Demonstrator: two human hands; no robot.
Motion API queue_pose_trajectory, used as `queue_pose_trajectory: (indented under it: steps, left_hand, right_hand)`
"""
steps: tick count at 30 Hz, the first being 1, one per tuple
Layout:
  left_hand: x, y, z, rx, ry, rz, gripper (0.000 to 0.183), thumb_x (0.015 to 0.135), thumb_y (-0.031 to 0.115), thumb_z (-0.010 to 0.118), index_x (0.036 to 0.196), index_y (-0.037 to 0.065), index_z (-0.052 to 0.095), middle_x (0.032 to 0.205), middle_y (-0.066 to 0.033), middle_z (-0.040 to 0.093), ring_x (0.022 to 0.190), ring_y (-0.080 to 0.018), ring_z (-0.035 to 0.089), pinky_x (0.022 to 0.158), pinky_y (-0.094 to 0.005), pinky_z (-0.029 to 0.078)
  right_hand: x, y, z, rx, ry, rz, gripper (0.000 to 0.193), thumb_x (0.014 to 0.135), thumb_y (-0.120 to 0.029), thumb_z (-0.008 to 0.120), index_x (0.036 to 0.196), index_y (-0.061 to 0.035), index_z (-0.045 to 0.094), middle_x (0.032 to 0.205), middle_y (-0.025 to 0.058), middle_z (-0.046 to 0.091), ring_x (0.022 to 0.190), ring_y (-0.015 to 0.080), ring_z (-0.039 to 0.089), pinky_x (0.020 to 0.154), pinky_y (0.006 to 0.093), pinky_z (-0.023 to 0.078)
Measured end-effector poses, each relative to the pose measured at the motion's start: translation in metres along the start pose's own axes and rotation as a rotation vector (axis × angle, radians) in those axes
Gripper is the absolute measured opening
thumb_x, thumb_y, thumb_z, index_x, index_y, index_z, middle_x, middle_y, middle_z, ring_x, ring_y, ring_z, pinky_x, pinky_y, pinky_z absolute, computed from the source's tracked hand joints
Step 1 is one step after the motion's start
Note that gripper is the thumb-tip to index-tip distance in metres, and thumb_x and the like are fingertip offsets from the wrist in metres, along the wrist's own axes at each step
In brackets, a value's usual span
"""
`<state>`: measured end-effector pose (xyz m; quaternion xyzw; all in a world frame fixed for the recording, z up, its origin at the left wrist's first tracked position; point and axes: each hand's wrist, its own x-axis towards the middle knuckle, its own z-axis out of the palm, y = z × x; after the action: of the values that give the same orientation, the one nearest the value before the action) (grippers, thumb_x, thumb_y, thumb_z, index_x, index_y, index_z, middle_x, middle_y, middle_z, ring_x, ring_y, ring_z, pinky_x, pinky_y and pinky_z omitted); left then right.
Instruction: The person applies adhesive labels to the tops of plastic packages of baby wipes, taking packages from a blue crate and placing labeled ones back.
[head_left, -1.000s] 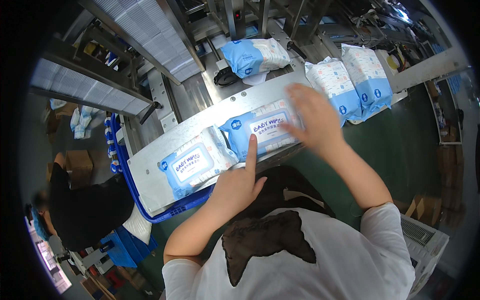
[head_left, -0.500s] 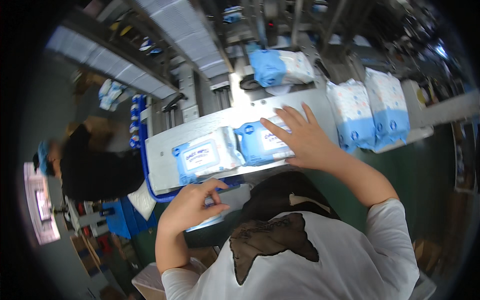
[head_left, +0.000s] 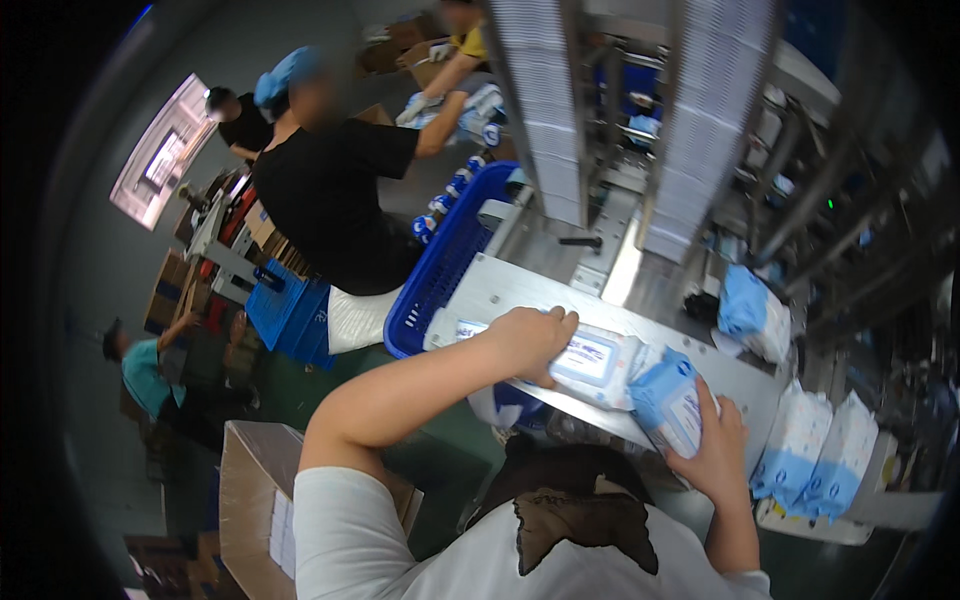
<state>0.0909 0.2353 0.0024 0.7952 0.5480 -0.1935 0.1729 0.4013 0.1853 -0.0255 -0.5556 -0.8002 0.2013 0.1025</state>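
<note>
My left hand point(head_left: 533, 343) reaches across a metal table and closes round the left end of a white wet wipes pack point(head_left: 588, 358) with a hard lid. Against that pack's right end lies a blue-ended wipes pack point(head_left: 664, 398), turned at an angle. My right hand point(head_left: 714, 445) grips its right side, thumb on the near edge and fingers over the far one. Part of another wipes pack point(head_left: 469, 329) shows beyond my left forearm, mostly hidden by it.
A blue plastic basket point(head_left: 408, 318) stands at the table's point(head_left: 490, 280) left end. Two upright wipes packs point(head_left: 792, 440) are at the right, and another pack point(head_left: 752, 312) lies by the machine. Tall card stacks point(head_left: 545, 110) rise behind. Co-workers point(head_left: 335, 200) are at the left; an open carton point(head_left: 255, 480) stands lower left.
The view has swung left, bringing the basket and co-workers in. My left hand has gone from hovering before the table onto a pack. My right hand has closed on the blue-ended pack, now tilted.
</note>
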Motion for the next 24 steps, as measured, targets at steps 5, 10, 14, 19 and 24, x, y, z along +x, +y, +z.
queue_pose_trajectory:
  steps: [5, 10, 14, 19, 24]
  left_hand:
    - [0.000, -0.090, 0.020, -0.511, -0.036, 0.093, 0.101, 0.064, 0.054, 0.075, 0.132, -0.008, 0.034, 0.108, -0.0312, 0.059, 0.095, -0.0386, 0.062, 0.084, -0.0386, 0.049]
    - [-0.010, -0.130, 0.065, -1.004, -0.002, 0.091, 0.106, 0.076, 0.048, 0.070, 0.144, -0.005, 0.008, 0.129, -0.0309, 0.046, 0.119, -0.0362, 0.049, 0.101, -0.0336, 0.039]
    - [-0.023, -0.154, 0.110, -1.436, 0.198, 0.262, 0.109, 0.085, 0.030, 0.066, 0.143, 0.004, -0.022, 0.150, -0.0245, 0.012, 0.137, -0.0305, 0.021, 0.110, -0.0360, 0.024]
    - [-0.056, -0.187, 0.150, -1.528, 0.646, 0.344, 0.130, 0.077, 0.026, 0.077, 0.137, 0.007, -0.036, 0.152, -0.0247, 0.000, 0.140, -0.0316, 0.014, 0.111, -0.0391, 0.021]
    - [-0.052, -0.203, 0.185, -1.978, 0.973, 0.201, 0.124, 0.080, 0.013, 0.074, 0.138, 0.013, -0.035, 0.151, -0.0226, 0.005, 0.139, -0.0285, 0.020, 0.109, -0.0390, 0.026]
  right_hand:
    - [0.036, -0.015, 0.029, 0.595, 0.018, 0.092, 0.089, 0.067, -0.011, 0.070, 0.144, -0.0071, 0.026, 0.123, 0.0182, 0.045, 0.113, 0.0323, 0.048, 0.097, 0.0400, 0.038]
    - [0.094, -0.092, 0.082, 1.245, -0.130, 0.308, 0.077, 0.082, -0.015, 0.060, 0.144, -0.0032, 0.017, 0.134, 0.0161, 0.041, 0.120, 0.0266, 0.045, 0.102, 0.0350, 0.035]
    - [0.137, -0.154, 0.112, 1.575, -0.298, 0.479, 0.072, 0.084, -0.023, 0.057, 0.144, -0.0041, 0.020, 0.136, 0.0147, 0.041, 0.122, 0.0278, 0.045, 0.104, 0.0377, 0.035]
    - [0.198, -0.230, 0.116, 1.433, -0.512, 0.410, 0.072, 0.084, -0.019, 0.057, 0.145, -0.0050, 0.022, 0.137, 0.0144, 0.042, 0.124, 0.0258, 0.045, 0.104, 0.0381, 0.037]
    - [0.295, -0.296, 0.138, 1.206, -0.820, 0.286, 0.070, 0.084, -0.021, 0.061, 0.142, -0.0049, 0.025, 0.134, 0.0156, 0.044, 0.122, 0.0257, 0.046, 0.102, 0.0383, 0.039]
